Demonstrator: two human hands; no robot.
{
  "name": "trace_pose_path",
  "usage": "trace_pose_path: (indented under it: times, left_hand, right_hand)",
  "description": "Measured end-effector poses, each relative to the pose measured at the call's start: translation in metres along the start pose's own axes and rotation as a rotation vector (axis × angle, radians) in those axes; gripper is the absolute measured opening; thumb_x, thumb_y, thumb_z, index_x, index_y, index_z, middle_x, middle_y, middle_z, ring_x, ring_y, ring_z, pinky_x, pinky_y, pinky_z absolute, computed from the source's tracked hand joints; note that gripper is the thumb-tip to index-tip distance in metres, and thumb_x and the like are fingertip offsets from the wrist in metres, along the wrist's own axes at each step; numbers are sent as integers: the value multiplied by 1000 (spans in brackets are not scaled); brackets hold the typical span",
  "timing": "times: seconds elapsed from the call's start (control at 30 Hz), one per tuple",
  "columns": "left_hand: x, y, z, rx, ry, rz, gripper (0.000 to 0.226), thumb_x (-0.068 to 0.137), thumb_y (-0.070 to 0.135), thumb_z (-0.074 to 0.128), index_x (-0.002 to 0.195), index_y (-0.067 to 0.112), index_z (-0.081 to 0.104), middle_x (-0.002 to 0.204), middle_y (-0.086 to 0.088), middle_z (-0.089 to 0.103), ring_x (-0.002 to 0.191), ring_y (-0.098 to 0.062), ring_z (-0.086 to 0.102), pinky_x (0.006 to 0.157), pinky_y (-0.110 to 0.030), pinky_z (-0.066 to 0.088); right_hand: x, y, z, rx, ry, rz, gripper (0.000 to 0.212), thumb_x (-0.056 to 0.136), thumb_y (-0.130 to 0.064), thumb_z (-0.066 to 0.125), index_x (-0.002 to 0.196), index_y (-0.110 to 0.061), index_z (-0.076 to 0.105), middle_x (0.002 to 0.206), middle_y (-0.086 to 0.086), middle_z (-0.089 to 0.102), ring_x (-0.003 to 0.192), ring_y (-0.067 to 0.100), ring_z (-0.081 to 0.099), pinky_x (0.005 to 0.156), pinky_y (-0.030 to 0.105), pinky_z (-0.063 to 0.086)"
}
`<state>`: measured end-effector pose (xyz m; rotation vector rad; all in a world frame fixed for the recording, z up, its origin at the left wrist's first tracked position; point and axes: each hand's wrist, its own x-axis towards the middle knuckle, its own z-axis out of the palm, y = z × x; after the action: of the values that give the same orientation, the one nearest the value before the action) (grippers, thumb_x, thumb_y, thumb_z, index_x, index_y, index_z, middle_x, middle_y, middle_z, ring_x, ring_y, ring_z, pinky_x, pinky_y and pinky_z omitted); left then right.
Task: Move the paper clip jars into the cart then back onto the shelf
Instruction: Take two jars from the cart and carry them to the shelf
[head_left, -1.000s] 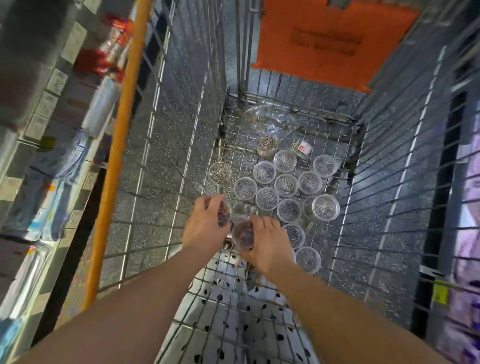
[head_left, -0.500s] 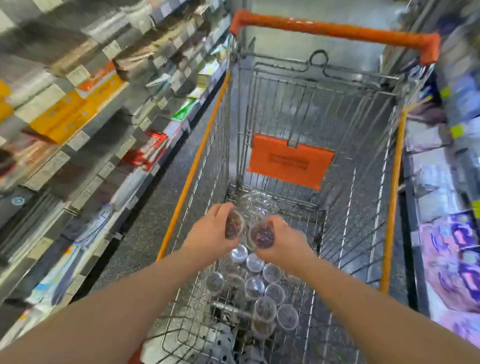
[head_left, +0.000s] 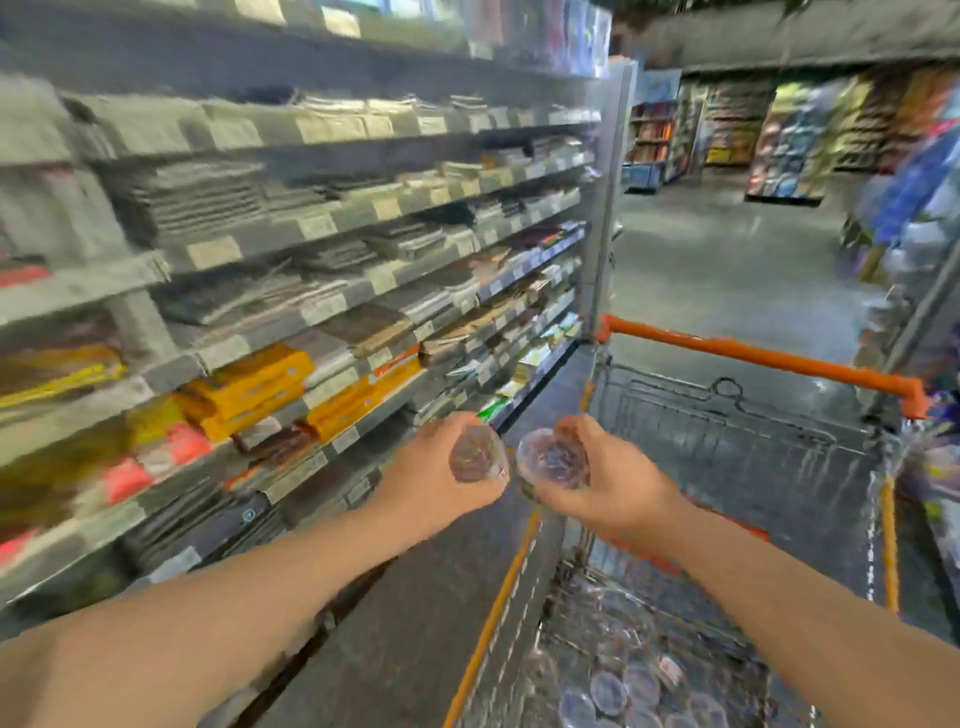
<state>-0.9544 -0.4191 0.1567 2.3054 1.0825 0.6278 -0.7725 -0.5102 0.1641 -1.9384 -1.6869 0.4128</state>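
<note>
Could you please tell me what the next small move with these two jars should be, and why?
Probably carry both jars left toward the shelf. The left hand grips the left jar and the right hand grips the right jar, both above the cart rim, and the shelf stands just left. Blur hides their exact spot.

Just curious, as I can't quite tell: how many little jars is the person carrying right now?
2. The left jar is in the left grip, the right jar in the right grip. More jars lie in the cart, too blurred to count.
</note>
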Motion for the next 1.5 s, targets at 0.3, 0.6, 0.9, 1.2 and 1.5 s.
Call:
trace_pose_path:
  times: [0.3, 0.6, 0.9, 1.2, 1.5]
  left_hand:
    - [-112, -52, -197, 86, 244, -62, 57, 75, 34, 74, 125, 31, 49, 113, 13, 55, 85, 5, 54, 73, -4, 39]
    - [-263, -104, -390, 218, 502, -189, 54, 74, 38, 72, 122, 36, 48, 96, 19, 55, 76, 7, 54, 62, -5, 41]
    - [-359, -149, -498, 233, 724, -314, 52, 68, 44, 72, 115, 37, 51, 106, 12, 59, 92, -5, 58, 83, -25, 51]
    - [-387, -215, -595, 388, 836, -423, 49, 72, 41, 71, 117, 34, 52, 103, 12, 59, 84, 2, 56, 66, -7, 43]
    - [-356, -299, -723, 615, 855, -547, 63, 63, 57, 70, 119, 36, 51, 106, 15, 56, 99, -4, 53, 79, -17, 37]
  right_hand:
    - [16, -219, 37, 21, 5, -382, 61, 81, -45, 66, 132, -26, 39, 111, -19, 53, 107, 7, 57, 88, 22, 44]
    - [4, -442, 117, 233, 25, -655, 45, 77, -50, 65, 113, -41, 39, 95, -27, 51, 86, -4, 53, 73, 16, 43]
    - [9, -598, 177, 377, -27, -887, 50, 71, -57, 66, 113, -41, 44, 99, -25, 53, 87, -9, 51, 64, 13, 37]
    - [60, -724, 236, 426, -178, -1016, 44, 75, -51, 67, 111, -40, 46, 99, -19, 58, 84, -4, 57, 68, 10, 45]
    - [164, -855, 270, 364, -186, -1107, 50, 72, -56, 67, 114, -37, 47, 100, -17, 61, 90, -1, 58, 79, 21, 48]
